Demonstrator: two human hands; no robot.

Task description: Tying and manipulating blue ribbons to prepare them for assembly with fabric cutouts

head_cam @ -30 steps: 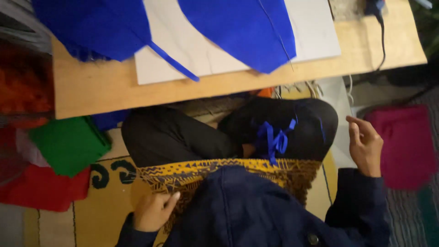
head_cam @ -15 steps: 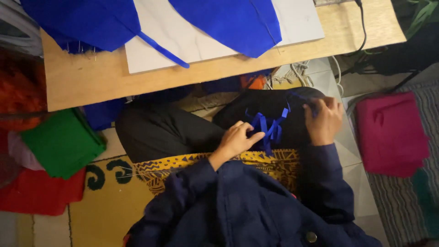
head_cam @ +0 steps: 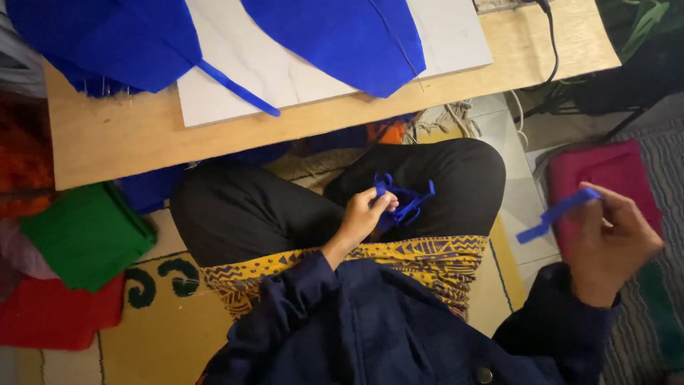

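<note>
I sit cross-legged in black trousers behind a low wooden table (head_cam: 142, 146). My left hand (head_cam: 365, 214) rests on my lap and grips a tangle of blue fabric strips (head_cam: 406, 198) lying on my right knee. My right hand (head_cam: 611, 239) is out to the right, away from the lap, holding one blue fabric strip (head_cam: 556, 212) pinched between its fingers, the strip sticking out to the left. On the table lie large blue fabric pieces (head_cam: 335, 39) over a white board (head_cam: 242, 71).
A loose blue strip (head_cam: 239, 89) lies on the white board. Folded green cloth (head_cam: 85, 232) and red cloth (head_cam: 57, 314) sit on the floor at left. A magenta cushion (head_cam: 605, 167) lies at right. A black cable (head_cam: 552, 39) crosses the table's right end.
My right hand has pulled one blue strip out of the tangle and moved right with it. My left hand stayed on the tangle in my lap.
</note>
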